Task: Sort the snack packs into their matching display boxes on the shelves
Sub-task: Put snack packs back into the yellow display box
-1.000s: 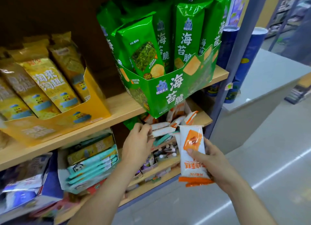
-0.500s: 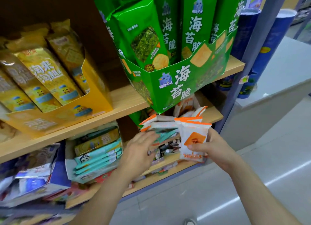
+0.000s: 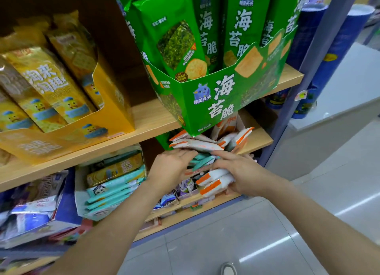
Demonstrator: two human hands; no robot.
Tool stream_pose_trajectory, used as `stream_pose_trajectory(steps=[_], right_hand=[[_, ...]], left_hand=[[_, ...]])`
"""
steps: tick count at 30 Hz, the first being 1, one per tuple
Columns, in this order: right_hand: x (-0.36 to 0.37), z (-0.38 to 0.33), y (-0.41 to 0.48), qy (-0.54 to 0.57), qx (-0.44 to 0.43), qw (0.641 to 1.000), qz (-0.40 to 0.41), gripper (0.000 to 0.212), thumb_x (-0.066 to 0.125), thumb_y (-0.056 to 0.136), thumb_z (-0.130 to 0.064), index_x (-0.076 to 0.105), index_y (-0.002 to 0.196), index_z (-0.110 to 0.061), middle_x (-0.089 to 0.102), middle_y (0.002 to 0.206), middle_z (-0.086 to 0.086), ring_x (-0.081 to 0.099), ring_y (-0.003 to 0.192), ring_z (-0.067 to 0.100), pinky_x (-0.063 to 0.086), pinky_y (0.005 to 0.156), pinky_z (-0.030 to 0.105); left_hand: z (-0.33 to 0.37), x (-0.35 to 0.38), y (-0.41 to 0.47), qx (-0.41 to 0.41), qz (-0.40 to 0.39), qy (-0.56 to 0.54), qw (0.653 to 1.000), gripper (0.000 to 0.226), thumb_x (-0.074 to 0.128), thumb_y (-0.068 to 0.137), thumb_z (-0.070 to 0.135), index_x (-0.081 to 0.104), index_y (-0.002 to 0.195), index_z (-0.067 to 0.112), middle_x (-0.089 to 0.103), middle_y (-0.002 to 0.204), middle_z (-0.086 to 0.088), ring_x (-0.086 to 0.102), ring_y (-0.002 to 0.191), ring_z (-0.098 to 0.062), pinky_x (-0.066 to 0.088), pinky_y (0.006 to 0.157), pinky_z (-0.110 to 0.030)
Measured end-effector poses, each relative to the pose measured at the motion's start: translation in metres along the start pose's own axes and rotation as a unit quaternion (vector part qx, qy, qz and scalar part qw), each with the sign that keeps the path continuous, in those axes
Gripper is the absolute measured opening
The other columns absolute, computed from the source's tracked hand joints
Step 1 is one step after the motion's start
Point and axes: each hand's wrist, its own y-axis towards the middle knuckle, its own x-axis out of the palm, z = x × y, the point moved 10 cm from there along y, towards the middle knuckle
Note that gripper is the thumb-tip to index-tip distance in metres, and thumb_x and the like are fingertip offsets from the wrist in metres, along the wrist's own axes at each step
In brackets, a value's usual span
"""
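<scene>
So the right hand [image 3: 240,172] was wrapped around two orange packs [image 3: 213,181] at the front of the lower shelf [image 3: 261,139], just under the green box [image 3: 205,102]. The left hand [image 3: 172,168] lay flat, fingers straight against the teal packs [image 3: 202,161]. They looked light, puffy and slick, so I'd grab across the middle, not squeeze.

Left forearm stretched from seven o'clock, left hand [image 3: 172,168] flat, fingers straight, right forearm from four o'clock, right hand [image 3: 240,172] gripping snack packs [image 3: 213,181]
</scene>
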Motion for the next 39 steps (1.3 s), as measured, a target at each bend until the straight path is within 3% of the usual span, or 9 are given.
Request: stream_pose_trajectory(steps=[5, 10, 14, 17, 23, 28, 33, 35, 39], right_hand=[[-0.001, 0.003, 0.011, -0.010, -0.002, 0.999, 0.032, 0.066, 0.066, 0.078, -0.010, 0.049, 0.135, -0.038, 0.026, 0.157, -0.012, 0.038, 0.137, 0.019, 0.034, 0.098, 0.039], [-0.025, 0.001, 0.007, 0.111, -0.037, 0.986, 0.116, 0.057, 0.077, 0.073, -0.015, 0.055, 0.122, -0.036, 0.042, 0.139, -0.020, 0.049, 0.124, 0.014, 0.047, 0.094, 0.047], [-0.040, 0.000, -0.010, 0.227, -0.043, 0.955, 0.189, 0.052, 0.084, 0.074, -0.011, 0.059, 0.115, -0.029, 0.047, 0.119, -0.028, 0.052, 0.112, 0.002, 0.049, 0.093, 0.032], [-0.037, -0.002, -0.020, 0.220, -0.044, 0.951, 0.212, 0.058, 0.085, 0.073, -0.011, 0.057, 0.118, -0.033, 0.045, 0.127, -0.032, 0.049, 0.119, -0.002, 0.048, 0.095, 0.025], [-0.009, -0.010, -0.025, 0.057, -0.048, 0.973, 0.220, 0.070, 0.087, 0.066, -0.016, 0.052, 0.123, -0.035, 0.039, 0.149, -0.013, 0.051, 0.124, 0.016, 0.041, 0.087, 0.039], [-0.010, -0.018, -0.024, 0.072, -0.056, 0.971, 0.222, 0.074, 0.086, 0.067, -0.017, 0.050, 0.127, -0.037, 0.040, 0.149, -0.014, 0.049, 0.127, 0.014, 0.045, 0.092, 0.046], [-0.012, -0.026, -0.020, 0.116, -0.063, 0.967, 0.218, 0.070, 0.085, 0.069, -0.014, 0.055, 0.128, -0.034, 0.041, 0.148, -0.013, 0.043, 0.135, 0.013, 0.047, 0.094, 0.050], [-0.014, -0.034, -0.021, 0.097, -0.073, 0.967, 0.223, 0.072, 0.087, 0.065, -0.013, 0.055, 0.126, -0.034, 0.042, 0.147, -0.012, 0.045, 0.133, 0.014, 0.047, 0.091, 0.045], [-0.015, -0.047, -0.021, 0.076, -0.084, 0.966, 0.231, 0.076, 0.087, 0.057, -0.008, 0.056, 0.122, -0.032, 0.043, 0.143, -0.011, 0.045, 0.127, 0.014, 0.035, 0.083, 0.036]], left_hand=[[-0.018, -0.028, -0.020, -0.070, 0.075, -0.078, 0.992, 0.046, 0.086, 0.063, 0.000, 0.073, 0.106, 0.010, 0.075, 0.099, -0.006, 0.072, 0.088, -0.025, 0.061, 0.075, -0.040], [-0.044, -0.041, -0.032, -0.170, 0.100, -0.144, 0.970, 0.034, 0.088, 0.065, 0.008, 0.077, 0.097, 0.012, 0.073, 0.091, -0.001, 0.064, 0.088, -0.018, 0.056, 0.079, -0.034], [-0.050, -0.053, -0.041, -0.208, 0.104, -0.169, 0.958, 0.028, 0.086, 0.069, 0.007, 0.077, 0.095, 0.014, 0.071, 0.096, 0.004, 0.063, 0.092, -0.009, 0.051, 0.087, -0.017], [-0.048, -0.072, -0.054, -0.203, 0.120, -0.157, 0.959, 0.027, 0.084, 0.071, 0.007, 0.075, 0.096, 0.013, 0.064, 0.098, 0.011, 0.058, 0.086, -0.001, 0.041, 0.082, 0.002], [-0.040, -0.095, -0.094, -0.213, 0.154, -0.143, 0.954, 0.032, 0.082, 0.069, -0.001, 0.074, 0.097, 0.013, 0.064, 0.102, 0.010, 0.059, 0.099, -0.003, 0.053, 0.081, -0.023], [-0.039, -0.115, -0.128, -0.259, 0.184, -0.176, 0.932, 0.028, 0.077, 0.073, 0.010, 0.070, 0.097, 0.023, 0.065, 0.101, 0.014, 0.057, 0.105, 0.008, 0.050, 0.077, -0.005], [-0.056, -0.109, -0.162, -0.360, 0.187, -0.244, 0.881, 0.030, 0.078, 0.072, 0.018, 0.069, 0.086, 0.044, 0.061, 0.100, 0.040, 0.066, 0.092, -0.005, 0.055, 0.058, -0.015], [-0.057, -0.106, -0.171, -0.385, 0.182, -0.263, 0.866, 0.034, 0.078, 0.071, 0.022, 0.069, 0.090, 0.048, 0.061, 0.101, 0.039, 0.065, 0.092, 0.001, 0.056, 0.059, -0.018], [-0.063, -0.097, -0.194, -0.445, 0.192, -0.322, 0.814, 0.041, 0.081, 0.071, 0.007, 0.070, 0.086, 0.044, 0.068, 0.090, 0.024, 0.066, 0.071, -0.008, 0.054, 0.054, -0.019]])
